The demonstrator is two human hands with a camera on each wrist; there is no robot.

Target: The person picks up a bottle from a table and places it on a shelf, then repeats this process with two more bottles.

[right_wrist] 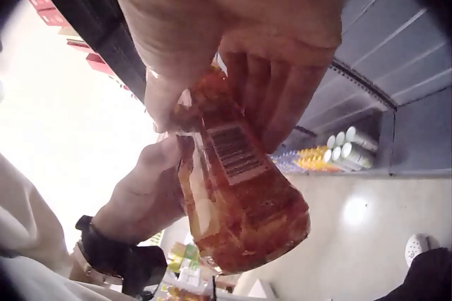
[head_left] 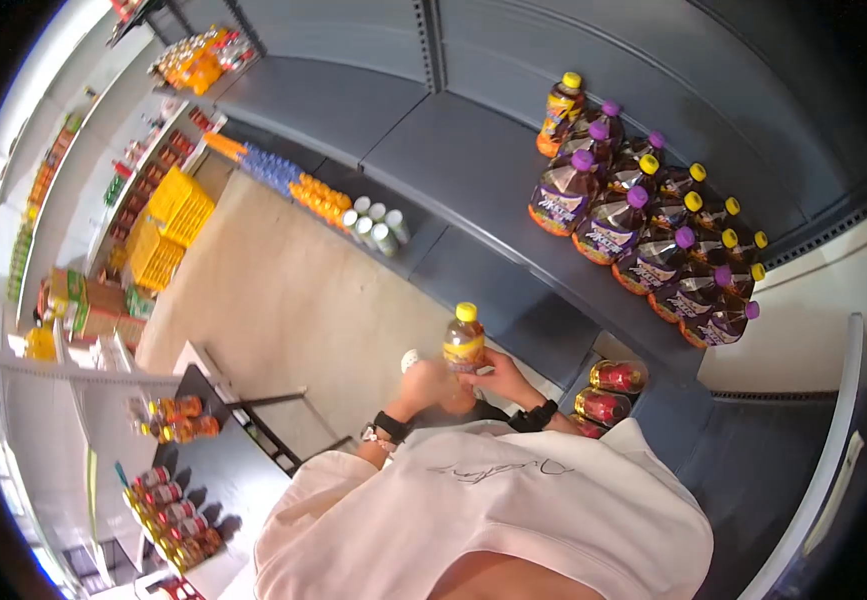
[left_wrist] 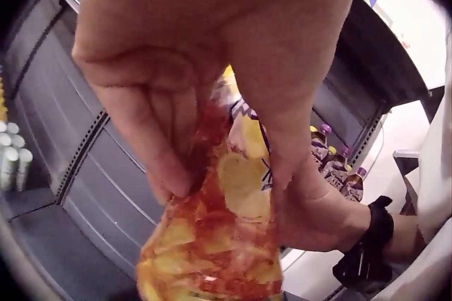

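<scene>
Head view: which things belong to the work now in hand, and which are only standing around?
In the work:
yellow-capped bottle
left hand and right hand, both holding it

Apparently just standing around:
purple-capped bottles
pale cans
yellow crates

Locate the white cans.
In the head view, the white cans stand left of centre on the lower shelf, immediately right of the orange items and up-left of the held yellow-capped bottle.
</scene>
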